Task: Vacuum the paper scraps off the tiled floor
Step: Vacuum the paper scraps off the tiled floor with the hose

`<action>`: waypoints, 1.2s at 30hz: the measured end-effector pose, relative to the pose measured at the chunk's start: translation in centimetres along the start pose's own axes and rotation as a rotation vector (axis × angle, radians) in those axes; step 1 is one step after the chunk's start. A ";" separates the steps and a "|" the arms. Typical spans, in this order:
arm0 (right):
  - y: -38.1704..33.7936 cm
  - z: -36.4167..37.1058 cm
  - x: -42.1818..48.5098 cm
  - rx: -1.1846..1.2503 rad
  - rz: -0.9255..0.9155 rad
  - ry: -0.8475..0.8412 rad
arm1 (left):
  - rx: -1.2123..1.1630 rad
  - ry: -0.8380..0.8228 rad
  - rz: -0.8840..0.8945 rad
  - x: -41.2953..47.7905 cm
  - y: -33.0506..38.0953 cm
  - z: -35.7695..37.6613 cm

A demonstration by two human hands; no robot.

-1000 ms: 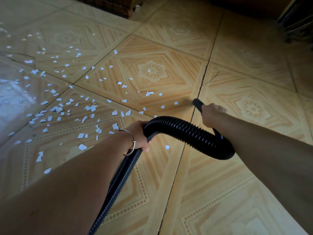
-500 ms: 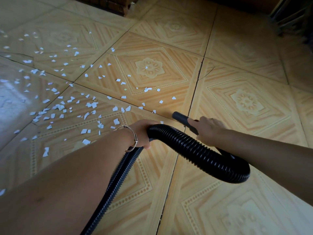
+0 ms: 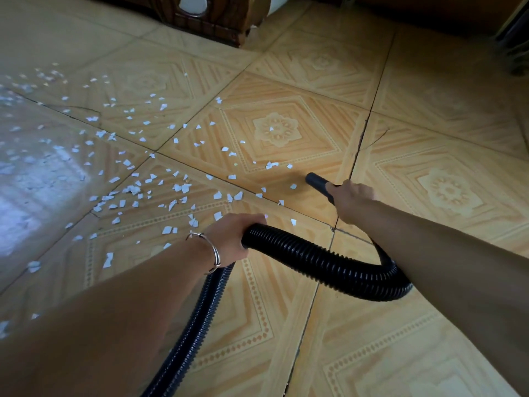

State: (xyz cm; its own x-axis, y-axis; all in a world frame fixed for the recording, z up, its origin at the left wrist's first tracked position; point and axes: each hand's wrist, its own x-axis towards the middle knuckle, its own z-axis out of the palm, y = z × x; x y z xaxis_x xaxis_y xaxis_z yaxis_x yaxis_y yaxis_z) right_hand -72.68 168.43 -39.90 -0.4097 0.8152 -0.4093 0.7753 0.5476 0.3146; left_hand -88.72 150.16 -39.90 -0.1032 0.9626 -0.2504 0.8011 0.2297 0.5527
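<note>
A person's left hand (image 3: 233,239) grips a black corrugated vacuum hose (image 3: 320,262) while the right hand (image 3: 353,200) holds its nozzle (image 3: 316,181) beside white paper scraps (image 3: 160,190) strewn across the tiled floor (image 3: 429,167)

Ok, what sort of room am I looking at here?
Probably a living space in a home: glossy patterned floor tiles, a carved wooden furniture base at the far edge, and a household-type vacuum hose.
</note>
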 end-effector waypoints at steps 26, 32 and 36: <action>-1.2 2.2 -6.4 -0.218 -0.369 0.107 | 0.557 -0.350 0.203 -3.6 1.6 -1.3; 4.3 4.7 -9.2 -0.270 -0.353 0.087 | 0.694 -0.396 0.304 -3.9 2.6 -0.3; 5.1 5.5 -10.8 -0.289 -0.357 0.065 | 0.725 -0.407 0.367 -3.9 3.6 0.8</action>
State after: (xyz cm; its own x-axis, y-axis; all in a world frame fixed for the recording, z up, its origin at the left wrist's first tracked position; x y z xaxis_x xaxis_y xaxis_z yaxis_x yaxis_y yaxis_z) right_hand -61.65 161.44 -38.60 -0.6634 0.5709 -0.4837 0.4178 0.8189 0.3935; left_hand -84.98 147.10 -37.57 0.3377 0.8006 -0.4950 0.9312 -0.3609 0.0516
